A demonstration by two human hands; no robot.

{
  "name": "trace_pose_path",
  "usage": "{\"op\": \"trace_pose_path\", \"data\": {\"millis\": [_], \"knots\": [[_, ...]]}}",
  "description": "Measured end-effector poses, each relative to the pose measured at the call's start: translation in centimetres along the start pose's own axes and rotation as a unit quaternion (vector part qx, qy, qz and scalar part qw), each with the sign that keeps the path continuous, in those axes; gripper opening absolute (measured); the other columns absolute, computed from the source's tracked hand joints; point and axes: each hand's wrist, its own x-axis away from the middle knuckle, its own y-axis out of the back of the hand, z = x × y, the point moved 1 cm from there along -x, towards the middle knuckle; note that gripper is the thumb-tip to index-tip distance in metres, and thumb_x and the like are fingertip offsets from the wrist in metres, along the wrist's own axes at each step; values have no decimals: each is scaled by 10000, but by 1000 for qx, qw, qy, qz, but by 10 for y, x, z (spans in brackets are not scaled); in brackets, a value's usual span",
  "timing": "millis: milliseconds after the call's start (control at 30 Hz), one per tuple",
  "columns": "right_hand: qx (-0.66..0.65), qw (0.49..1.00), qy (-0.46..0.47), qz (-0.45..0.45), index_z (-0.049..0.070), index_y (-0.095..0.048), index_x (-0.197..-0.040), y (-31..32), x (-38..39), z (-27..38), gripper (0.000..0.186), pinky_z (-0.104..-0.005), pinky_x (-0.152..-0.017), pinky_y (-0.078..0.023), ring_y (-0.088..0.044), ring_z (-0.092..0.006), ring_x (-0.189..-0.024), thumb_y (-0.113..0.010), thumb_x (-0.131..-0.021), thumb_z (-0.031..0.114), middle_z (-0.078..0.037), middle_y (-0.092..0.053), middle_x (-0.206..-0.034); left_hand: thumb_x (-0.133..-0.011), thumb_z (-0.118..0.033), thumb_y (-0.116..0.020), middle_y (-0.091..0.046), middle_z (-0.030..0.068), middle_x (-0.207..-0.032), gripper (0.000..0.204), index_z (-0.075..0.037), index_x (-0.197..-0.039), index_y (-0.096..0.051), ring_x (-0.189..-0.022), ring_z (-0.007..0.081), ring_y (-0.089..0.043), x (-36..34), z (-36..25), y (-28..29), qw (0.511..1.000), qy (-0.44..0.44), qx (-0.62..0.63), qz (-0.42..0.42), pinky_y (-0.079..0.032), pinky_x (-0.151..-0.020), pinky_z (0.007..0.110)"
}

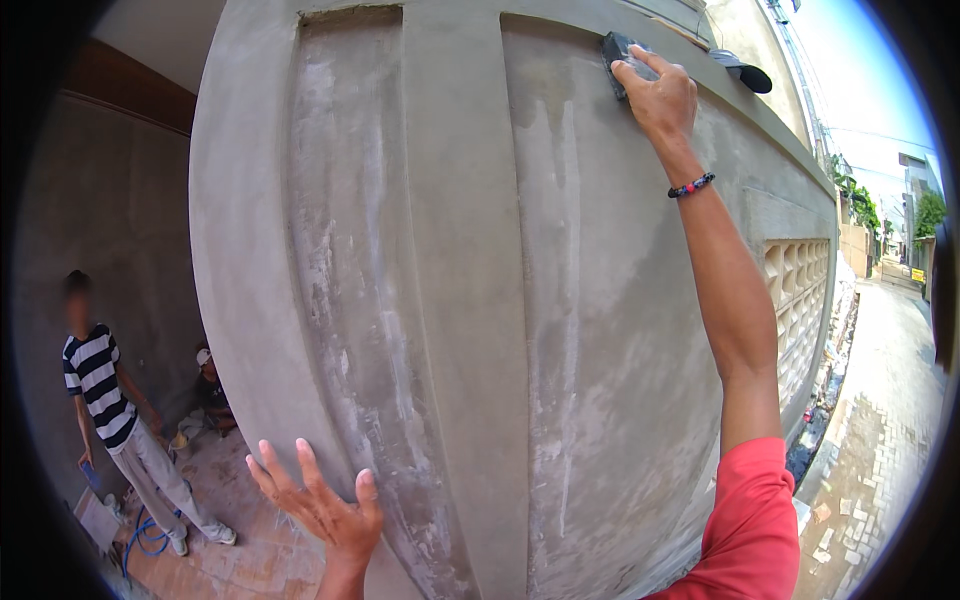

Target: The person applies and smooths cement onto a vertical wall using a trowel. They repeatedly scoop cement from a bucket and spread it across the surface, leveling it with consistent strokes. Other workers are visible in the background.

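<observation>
High up on the grey plastered wall [465, 250], my right hand [665, 100] is closed around a dark grey sponge block [613, 62]. The block lies against the top of the right recessed panel [640, 250], just under its upper ledge. A beaded bracelet [691, 185] circles my right wrist. Low at the left, my left hand [325, 500] has its fingers spread and holds nothing. It is beside the wall's left edge; whether it touches the plaster I cannot tell. Pale streaks and darker damp-looking patches mark both recessed panels.
A dark cap [742, 70] rests on the ledge right of my right hand. Vent blocks [795, 295] fill an opening farther right, beside a paved lane [880, 400]. At left stands a person in a striped shirt [100, 385]; another person [210, 385] is low behind. A blue hose [150, 540] lies on the floor.
</observation>
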Motion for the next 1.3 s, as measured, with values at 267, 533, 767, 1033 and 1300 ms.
{"op": "trace_pose_path", "data": {"millis": [267, 533, 767, 1033, 1300], "knots": [[-71, 997, 33, -9, 156, -761, -1179, 2, 20, 34, 479, -428, -935, -512, -635, -356, -1032, -762, -782, 425, -231, -679, -1035, -994, -513, -485, -229, 267, -1605, 709, -63, -1527, -355, -1477, 516, -181, 0, 1, 2, 1000, 2, 16, -5, -193, -1153, 656], [-62, 988, 139, 22, 172, -744, -1217, -9, 38, 59, 437, -431, -953, -485, -525, -353, -1095, -733, -822, 361, -204, -630, -1156, -989, -496, -502, -223, 260, -1610, 706, -69, -1530, -353, -1482, 510, -174, -3, -1, 2, 1000, 2, 20, -1, -186, -1157, 653], [-101, 969, 201, 105, 187, -742, -1219, 44, 104, 45, 423, -446, -962, -484, -530, -336, -1130, -784, -805, 266, -188, -608, -1223, -984, -478, -516, -223, 263, -1611, 704, -65, -1531, -355, -1479, 519, -170, -4, -1, 0, 1000, -6, 30, -4, -182, -1158, 653], [-95, 979, 177, 26, 60, -741, -1143, 2, 56, 91, 373, -456, -902, -480, -587, -380, -981, -761, -819, 244, -221, -661, -980, -984, -461, -522, -214, 270, -1613, 704, -50, -1531, -354, -1487, 507, -166, -2, 1, 1, 999, -12, 39, 1, -181, -1161, 639], [-57, 990, 85, 94, 163, -745, -1202, 47, 150, 97, 421, -441, -927, -472, -528, -361, -1095, -806, -802, 279, -202, -585, -1128, -982, -445, -524, -210, 288, -1597, 696, -38, -1518, -347, -1484, 516, -160, -5, -1, 1, 998, -14, 65, 2, -178, -1156, 662]]}}
